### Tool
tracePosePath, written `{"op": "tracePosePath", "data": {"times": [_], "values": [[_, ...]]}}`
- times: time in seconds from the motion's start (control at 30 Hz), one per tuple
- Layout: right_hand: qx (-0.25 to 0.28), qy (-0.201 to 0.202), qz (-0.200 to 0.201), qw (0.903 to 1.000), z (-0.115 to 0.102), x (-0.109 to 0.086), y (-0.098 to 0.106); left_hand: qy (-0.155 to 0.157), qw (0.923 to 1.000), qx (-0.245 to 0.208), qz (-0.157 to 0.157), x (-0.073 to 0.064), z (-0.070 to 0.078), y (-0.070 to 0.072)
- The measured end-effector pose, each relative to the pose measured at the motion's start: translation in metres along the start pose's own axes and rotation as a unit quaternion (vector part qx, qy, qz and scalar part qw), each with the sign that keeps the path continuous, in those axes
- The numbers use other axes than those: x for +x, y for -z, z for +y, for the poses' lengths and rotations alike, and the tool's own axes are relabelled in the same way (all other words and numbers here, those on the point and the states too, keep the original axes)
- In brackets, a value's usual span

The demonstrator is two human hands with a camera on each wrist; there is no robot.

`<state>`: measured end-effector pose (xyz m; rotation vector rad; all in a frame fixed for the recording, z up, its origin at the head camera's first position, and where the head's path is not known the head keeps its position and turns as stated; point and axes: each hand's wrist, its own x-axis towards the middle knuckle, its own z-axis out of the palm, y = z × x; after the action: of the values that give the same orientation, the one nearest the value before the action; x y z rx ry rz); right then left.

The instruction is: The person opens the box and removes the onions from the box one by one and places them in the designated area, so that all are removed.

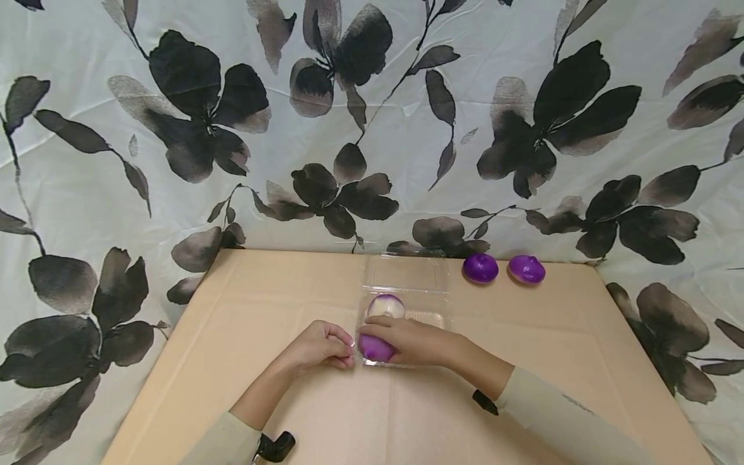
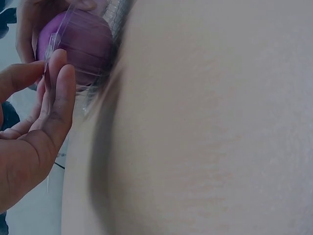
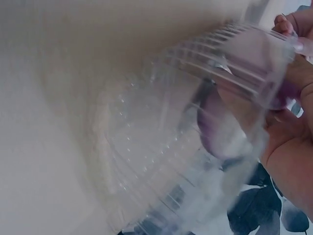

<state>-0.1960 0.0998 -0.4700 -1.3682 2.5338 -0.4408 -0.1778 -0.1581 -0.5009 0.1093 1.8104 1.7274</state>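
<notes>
Head: my right hand (image 1: 409, 337) curls round the near purple onion (image 1: 374, 349) inside the clear box (image 1: 429, 318), before a second onion (image 1: 386, 303). Left wrist: my left hand (image 2: 36, 147) pinches the box's edge, which should prevent sliding. Right wrist: gentle pressure should spare the ribbed wall (image 3: 239, 81).

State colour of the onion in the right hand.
Purple. The onion in the right hand shows best in the head view.
</notes>
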Motion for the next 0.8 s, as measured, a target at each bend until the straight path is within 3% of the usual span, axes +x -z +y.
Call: {"op": "tracePosePath", "data": {"times": [0.6,0.8], "values": [[0.012,0.003,-0.002,0.9999,0.003,-0.001,0.0,-0.001,1.0,0.002,-0.01,0.0,0.001,0.001],[0.032,-0.014,-0.006,0.9994,0.002,-0.007,0.011,-0.002,0.9999,0.002,-0.01,0.0,0.001,0.001]]}}
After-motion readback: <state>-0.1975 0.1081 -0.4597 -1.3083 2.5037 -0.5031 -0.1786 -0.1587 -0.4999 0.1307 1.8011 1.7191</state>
